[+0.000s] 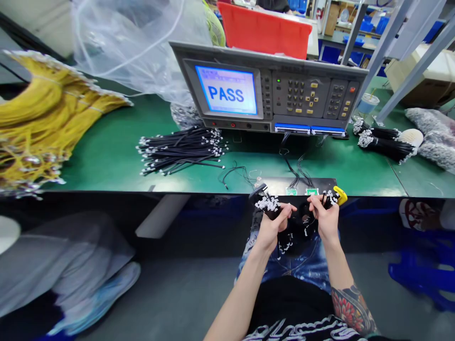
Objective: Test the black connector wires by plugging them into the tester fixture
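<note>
My left hand [272, 229] is closed around a bundle of black cables [268, 203], with white connectors fanned out at its upper end. Thumb and fingertips point toward my other hand. My right hand [326, 221] is closed too, with a second cluster of white connectors [329, 198] showing just above its fingers. More cable ends hang down between the hands, over my lap. Two small green circuit boards [291, 191] with black leads sit at the table edge just beyond my fingers. A yellow handle [341, 194] is beside my right hand, a dark handle [258, 191] beside my left.
A tester [302, 94] with "PASS" on its screen stands on the green table [106, 161]. Black cables [181, 149] lie left of it, yellow cables [60, 99] further left. Bundled black cables [387, 142] lie right. Someone's grey-clad leg [81, 255] is at lower left.
</note>
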`<action>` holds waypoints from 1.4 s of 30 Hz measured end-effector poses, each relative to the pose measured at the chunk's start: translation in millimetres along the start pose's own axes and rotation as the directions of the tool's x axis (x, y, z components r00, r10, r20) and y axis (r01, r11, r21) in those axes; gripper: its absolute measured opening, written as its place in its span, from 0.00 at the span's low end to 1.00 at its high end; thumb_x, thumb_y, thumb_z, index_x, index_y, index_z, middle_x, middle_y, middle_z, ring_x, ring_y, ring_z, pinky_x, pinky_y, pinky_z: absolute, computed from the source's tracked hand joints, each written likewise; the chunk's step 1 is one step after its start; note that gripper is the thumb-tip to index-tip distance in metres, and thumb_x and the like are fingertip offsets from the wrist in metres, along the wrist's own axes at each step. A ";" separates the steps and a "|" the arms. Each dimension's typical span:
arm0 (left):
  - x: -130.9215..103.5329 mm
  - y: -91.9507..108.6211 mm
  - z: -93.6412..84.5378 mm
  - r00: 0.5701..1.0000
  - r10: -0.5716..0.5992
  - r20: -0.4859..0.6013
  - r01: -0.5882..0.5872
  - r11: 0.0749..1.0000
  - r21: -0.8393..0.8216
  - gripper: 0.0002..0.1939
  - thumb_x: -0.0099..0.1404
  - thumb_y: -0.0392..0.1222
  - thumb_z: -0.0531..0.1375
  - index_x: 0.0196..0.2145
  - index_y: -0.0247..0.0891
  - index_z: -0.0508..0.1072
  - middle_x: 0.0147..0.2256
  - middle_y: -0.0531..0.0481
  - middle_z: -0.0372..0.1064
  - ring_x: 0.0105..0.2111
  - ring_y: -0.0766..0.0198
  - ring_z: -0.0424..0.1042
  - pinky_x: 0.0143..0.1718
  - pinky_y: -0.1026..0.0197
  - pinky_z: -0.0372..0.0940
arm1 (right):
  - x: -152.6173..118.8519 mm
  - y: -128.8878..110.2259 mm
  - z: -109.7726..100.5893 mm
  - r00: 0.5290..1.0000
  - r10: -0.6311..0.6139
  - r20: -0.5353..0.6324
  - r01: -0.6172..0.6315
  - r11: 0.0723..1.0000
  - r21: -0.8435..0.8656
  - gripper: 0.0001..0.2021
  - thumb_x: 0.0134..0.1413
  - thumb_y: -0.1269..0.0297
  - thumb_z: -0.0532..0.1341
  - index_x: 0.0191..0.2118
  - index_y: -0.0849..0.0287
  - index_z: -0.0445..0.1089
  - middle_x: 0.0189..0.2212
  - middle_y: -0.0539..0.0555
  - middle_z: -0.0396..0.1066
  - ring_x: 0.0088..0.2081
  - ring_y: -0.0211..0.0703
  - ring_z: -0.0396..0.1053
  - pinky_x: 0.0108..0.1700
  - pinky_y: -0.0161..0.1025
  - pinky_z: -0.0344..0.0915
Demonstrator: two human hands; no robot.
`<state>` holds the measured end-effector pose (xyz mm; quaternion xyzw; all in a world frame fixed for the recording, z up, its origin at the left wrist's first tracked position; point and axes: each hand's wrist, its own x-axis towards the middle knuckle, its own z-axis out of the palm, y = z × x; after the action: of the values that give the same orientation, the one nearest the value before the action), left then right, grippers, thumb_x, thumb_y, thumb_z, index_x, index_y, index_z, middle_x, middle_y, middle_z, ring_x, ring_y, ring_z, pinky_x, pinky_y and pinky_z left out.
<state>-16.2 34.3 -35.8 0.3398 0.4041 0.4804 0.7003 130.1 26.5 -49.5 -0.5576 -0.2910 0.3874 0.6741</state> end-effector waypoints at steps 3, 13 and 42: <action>-0.5 1.5 2.4 0.999 -0.021 0.034 0.022 0.999 -0.048 0.21 0.52 0.56 0.74 0.28 0.34 0.78 0.17 0.59 0.61 0.13 0.80 0.45 0.17 0.67 0.37 | -0.6 1.1 2.5 0.999 -0.005 -0.032 0.005 1.000 0.024 0.14 0.46 0.54 0.72 0.26 0.61 0.76 0.16 0.47 0.68 0.17 0.31 0.53 0.20 0.34 0.46; 1.3 1.5 7.9 0.997 -0.041 0.068 0.044 0.998 -0.039 0.18 0.54 0.53 0.72 0.29 0.34 0.75 0.25 0.52 0.74 0.11 0.82 0.46 0.15 0.68 0.36 | 5.9 5.2 -24.9 0.993 0.070 0.097 -0.072 0.997 0.021 0.21 0.47 0.45 0.73 0.31 0.62 0.78 0.20 0.52 0.75 0.14 0.28 0.47 0.16 0.32 0.41; 18.7 -13.2 13.4 0.945 0.205 -0.253 -0.129 0.949 0.287 0.14 0.58 0.52 0.69 0.27 0.38 0.79 0.23 0.50 0.74 0.22 0.65 0.70 0.21 0.64 0.58 | -10.4 1.0 -55.5 0.993 0.088 0.073 -0.093 0.993 0.071 0.20 0.48 0.47 0.74 0.24 0.59 0.74 0.13 0.39 0.46 0.15 0.28 0.39 0.18 0.33 0.37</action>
<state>5.0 46.8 -45.8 0.3929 0.5295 0.5228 0.5402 170.1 -11.5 -61.7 -0.5311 -0.2741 0.4472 0.6655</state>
